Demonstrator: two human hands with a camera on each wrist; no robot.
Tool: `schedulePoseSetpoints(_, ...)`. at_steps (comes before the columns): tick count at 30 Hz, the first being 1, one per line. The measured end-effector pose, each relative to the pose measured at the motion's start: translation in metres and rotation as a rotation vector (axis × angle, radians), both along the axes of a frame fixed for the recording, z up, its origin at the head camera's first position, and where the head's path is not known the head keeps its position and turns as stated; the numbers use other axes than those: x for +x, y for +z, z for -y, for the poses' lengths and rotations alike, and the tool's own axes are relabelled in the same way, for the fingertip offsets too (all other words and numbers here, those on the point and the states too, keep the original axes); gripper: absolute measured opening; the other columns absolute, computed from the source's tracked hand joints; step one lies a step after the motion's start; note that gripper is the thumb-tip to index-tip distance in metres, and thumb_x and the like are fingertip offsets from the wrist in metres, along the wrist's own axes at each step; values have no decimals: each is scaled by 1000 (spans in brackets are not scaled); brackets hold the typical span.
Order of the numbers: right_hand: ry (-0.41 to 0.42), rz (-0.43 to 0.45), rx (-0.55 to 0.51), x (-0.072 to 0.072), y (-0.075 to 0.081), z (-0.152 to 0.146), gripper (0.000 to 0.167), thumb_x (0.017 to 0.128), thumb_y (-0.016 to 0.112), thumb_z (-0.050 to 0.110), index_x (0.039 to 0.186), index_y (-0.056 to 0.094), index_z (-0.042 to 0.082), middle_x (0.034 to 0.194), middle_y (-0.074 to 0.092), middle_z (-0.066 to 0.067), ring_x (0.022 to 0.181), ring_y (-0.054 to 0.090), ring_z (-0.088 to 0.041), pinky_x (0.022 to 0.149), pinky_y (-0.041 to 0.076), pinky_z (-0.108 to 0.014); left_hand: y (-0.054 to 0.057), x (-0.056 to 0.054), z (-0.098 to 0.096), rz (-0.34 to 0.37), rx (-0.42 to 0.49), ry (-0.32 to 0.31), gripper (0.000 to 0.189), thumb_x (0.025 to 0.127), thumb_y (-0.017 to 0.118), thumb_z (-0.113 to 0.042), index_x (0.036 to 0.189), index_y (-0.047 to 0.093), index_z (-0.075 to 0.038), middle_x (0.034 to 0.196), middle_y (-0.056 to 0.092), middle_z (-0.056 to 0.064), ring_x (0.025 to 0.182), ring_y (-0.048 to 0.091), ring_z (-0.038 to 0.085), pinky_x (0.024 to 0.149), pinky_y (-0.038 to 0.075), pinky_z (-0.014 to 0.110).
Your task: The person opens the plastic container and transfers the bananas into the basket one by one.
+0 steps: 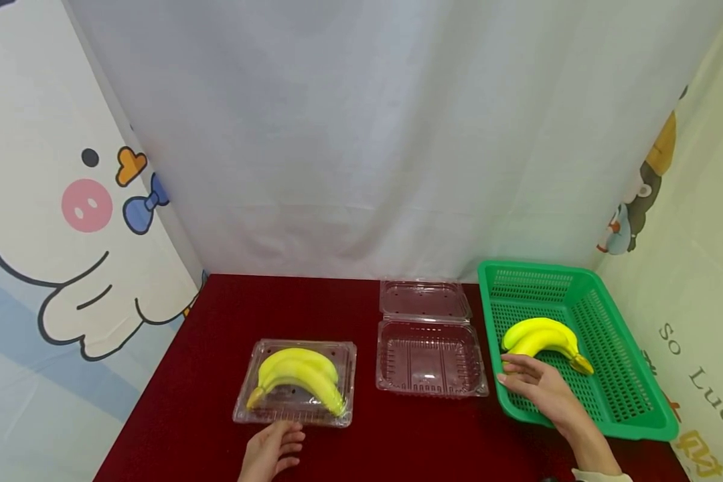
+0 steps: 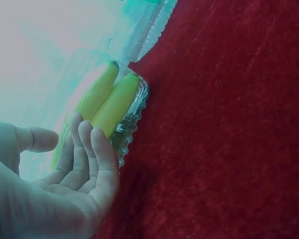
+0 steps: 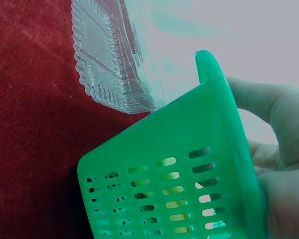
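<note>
A bunch of yellow bananas lies inside a closed transparent plastic box at the left of the table. My left hand is at that box's near edge, palm turned inward and fingers loosely bent. In the left wrist view, those fingers overlap the box's side and hold nothing. On the right, another banana bunch rests in a green slotted basket. My right hand reaches over the basket's near left part, fingertips right beside the bananas. The basket's rim partly hides this hand in the right wrist view.
An open transparent plastic box stands between the closed box and the basket, its lid folded back toward the curtain. Dark red cloth covers the table. Printed curtains enclose the left and right sides.
</note>
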State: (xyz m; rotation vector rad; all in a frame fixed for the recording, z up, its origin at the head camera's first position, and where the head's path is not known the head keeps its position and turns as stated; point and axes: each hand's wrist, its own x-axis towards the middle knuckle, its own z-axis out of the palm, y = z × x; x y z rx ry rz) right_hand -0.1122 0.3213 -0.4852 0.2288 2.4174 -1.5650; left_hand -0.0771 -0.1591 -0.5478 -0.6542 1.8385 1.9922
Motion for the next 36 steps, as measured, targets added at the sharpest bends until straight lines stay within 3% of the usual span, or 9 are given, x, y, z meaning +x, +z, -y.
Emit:
schedulePoseSetpoints(19,-4,2,4,1,0,-1,65,101,68,34,151,45,-1,141,56,-22,129,55,-39,102,54,-50,-6,10,-4,-5,-14,-15,34,106,50,-23,106,73,3,84,71,1,75,67,14,65,62,32)
schedulePoseSetpoints(36,22,-80,102,2,3,4,61,101,69,31,147,49,-4,135,60,-23,117,63,-33,91,59,-46,0,9,-6,-10,-74,-46,34,106,49,-20,106,73,5,82,71,1,74,67,14,64,62,30)
